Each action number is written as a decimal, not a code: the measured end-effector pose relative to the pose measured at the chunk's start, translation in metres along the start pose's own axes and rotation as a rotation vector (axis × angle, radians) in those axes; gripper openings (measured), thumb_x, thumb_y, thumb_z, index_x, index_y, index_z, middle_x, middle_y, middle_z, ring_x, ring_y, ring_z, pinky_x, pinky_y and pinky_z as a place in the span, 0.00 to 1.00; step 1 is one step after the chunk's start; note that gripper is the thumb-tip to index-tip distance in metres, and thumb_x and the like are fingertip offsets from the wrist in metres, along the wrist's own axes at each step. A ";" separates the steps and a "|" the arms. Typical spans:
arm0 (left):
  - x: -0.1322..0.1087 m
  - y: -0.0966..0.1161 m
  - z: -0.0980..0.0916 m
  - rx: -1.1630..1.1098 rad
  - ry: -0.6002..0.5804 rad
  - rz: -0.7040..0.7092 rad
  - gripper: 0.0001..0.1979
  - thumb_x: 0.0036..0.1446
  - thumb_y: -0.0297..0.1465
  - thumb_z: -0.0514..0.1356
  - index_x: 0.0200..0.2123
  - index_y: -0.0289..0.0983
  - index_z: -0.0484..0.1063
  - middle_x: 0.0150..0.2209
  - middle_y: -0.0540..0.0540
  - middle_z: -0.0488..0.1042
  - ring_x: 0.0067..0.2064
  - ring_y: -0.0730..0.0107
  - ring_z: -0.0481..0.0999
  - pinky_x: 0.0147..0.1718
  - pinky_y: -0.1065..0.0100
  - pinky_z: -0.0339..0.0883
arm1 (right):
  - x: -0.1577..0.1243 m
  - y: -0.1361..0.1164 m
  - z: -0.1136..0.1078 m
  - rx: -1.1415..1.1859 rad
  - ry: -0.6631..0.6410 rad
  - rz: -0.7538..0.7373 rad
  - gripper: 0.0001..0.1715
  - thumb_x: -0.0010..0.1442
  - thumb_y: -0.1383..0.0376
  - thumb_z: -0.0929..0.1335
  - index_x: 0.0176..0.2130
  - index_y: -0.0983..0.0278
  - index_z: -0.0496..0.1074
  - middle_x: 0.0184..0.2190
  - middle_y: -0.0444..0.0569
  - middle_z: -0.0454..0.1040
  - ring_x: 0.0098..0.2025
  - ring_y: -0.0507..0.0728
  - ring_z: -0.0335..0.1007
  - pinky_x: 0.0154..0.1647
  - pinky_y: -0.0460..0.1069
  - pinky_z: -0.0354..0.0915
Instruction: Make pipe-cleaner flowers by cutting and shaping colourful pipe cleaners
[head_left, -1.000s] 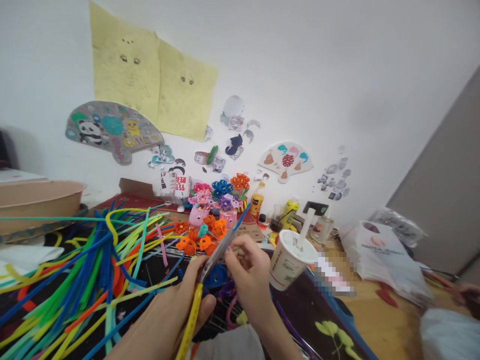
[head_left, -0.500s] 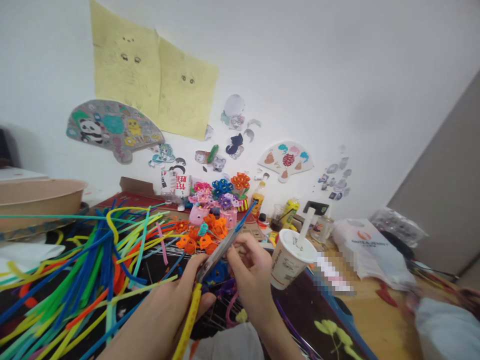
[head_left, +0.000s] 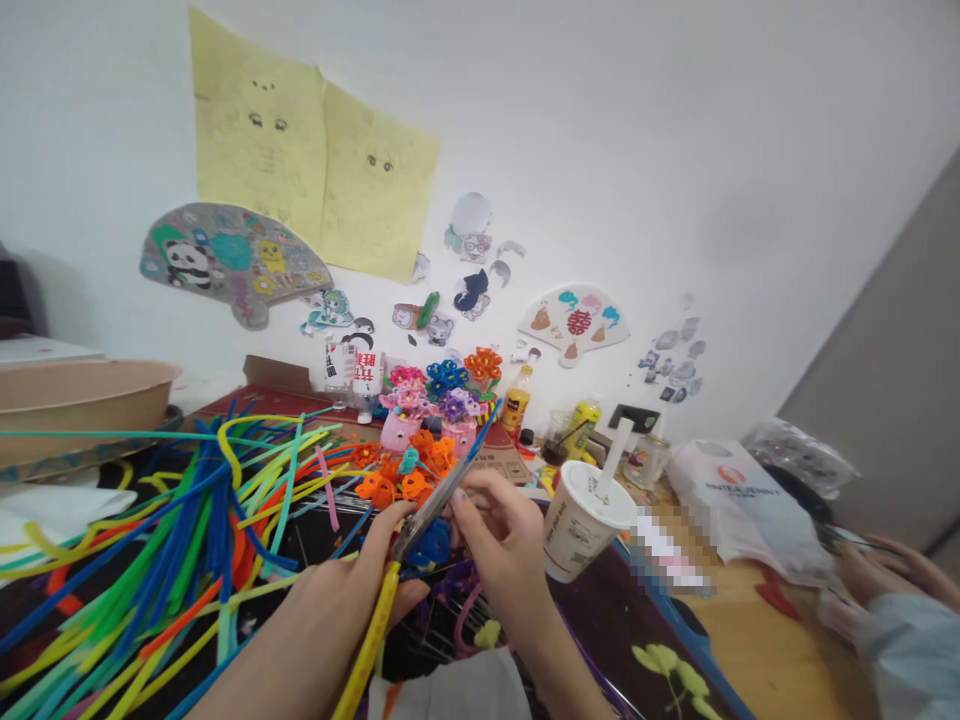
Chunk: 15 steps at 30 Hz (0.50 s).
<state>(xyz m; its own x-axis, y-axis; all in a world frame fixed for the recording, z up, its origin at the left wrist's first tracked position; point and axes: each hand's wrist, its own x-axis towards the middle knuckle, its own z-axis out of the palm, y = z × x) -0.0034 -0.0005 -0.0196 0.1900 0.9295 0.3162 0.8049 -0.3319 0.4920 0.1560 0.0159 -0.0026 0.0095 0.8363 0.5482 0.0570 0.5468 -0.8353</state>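
A yellow-handled tool with a long grey metal blade (head_left: 431, 525), scissors by its look, slants up and away between my hands. My left hand (head_left: 367, 575) is closed around it near where blade and yellow handle meet. Along the blade's far end runs a blue pipe cleaner (head_left: 486, 428), its tip pointing toward the flower pots. The fingers of my right hand (head_left: 499, 535) are pinched against the blade and pipe cleaner; what lies under the fingertips is partly hidden. Beyond my hands sit orange pipe-cleaner flowers (head_left: 431, 455), with a blue one (head_left: 427, 545) just below the blade.
Loose pipe cleaners (head_left: 180, 540) spread over the left side. Potted flowers (head_left: 457, 405) and bottles (head_left: 517, 395) line the wall. A lidded cup with straw (head_left: 586, 515) stands close to my right hand. Another person's hands (head_left: 889, 575) are at the far right, beside a white bag (head_left: 739, 505).
My hands and the tool keep nearly the same pose; the blue pipe cleaner's tip has shifted slightly left. At the far right, the other person's hands have come further into view.
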 end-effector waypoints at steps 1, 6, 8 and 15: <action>0.000 0.002 -0.004 -0.019 0.004 0.011 0.19 0.59 0.33 0.51 0.53 0.40 0.67 0.12 0.57 0.69 0.14 0.65 0.73 0.14 0.75 0.55 | 0.002 -0.001 -0.001 0.046 -0.009 0.014 0.10 0.60 0.59 0.69 0.29 0.62 0.71 0.20 0.42 0.70 0.19 0.51 0.64 0.20 0.45 0.61; -0.003 0.001 -0.011 -0.065 -0.017 0.074 0.20 0.59 0.34 0.50 0.54 0.41 0.65 0.12 0.58 0.68 0.15 0.64 0.75 0.15 0.74 0.56 | 0.011 -0.001 -0.011 0.202 -0.089 0.127 0.17 0.50 0.54 0.74 0.25 0.63 0.70 0.18 0.41 0.72 0.15 0.49 0.63 0.16 0.44 0.62; -0.004 -0.001 -0.010 -0.023 -0.017 0.076 0.21 0.60 0.35 0.50 0.56 0.39 0.64 0.14 0.56 0.72 0.18 0.61 0.78 0.17 0.73 0.58 | 0.013 0.001 -0.015 0.220 -0.108 0.154 0.18 0.48 0.53 0.75 0.25 0.63 0.71 0.17 0.41 0.73 0.14 0.48 0.63 0.15 0.43 0.60; -0.007 -0.004 0.006 -0.103 0.041 0.125 0.22 0.62 0.40 0.48 0.57 0.40 0.60 0.18 0.54 0.76 0.18 0.63 0.78 0.17 0.73 0.63 | 0.010 0.002 -0.011 0.255 -0.065 0.213 0.15 0.45 0.57 0.76 0.23 0.64 0.71 0.14 0.40 0.70 0.11 0.46 0.56 0.12 0.42 0.54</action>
<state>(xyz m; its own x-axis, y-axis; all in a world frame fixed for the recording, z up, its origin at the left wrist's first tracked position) -0.0045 -0.0052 -0.0282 0.2604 0.8734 0.4115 0.7144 -0.4610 0.5264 0.1668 0.0254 0.0018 -0.0695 0.9292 0.3631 -0.1912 0.3448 -0.9190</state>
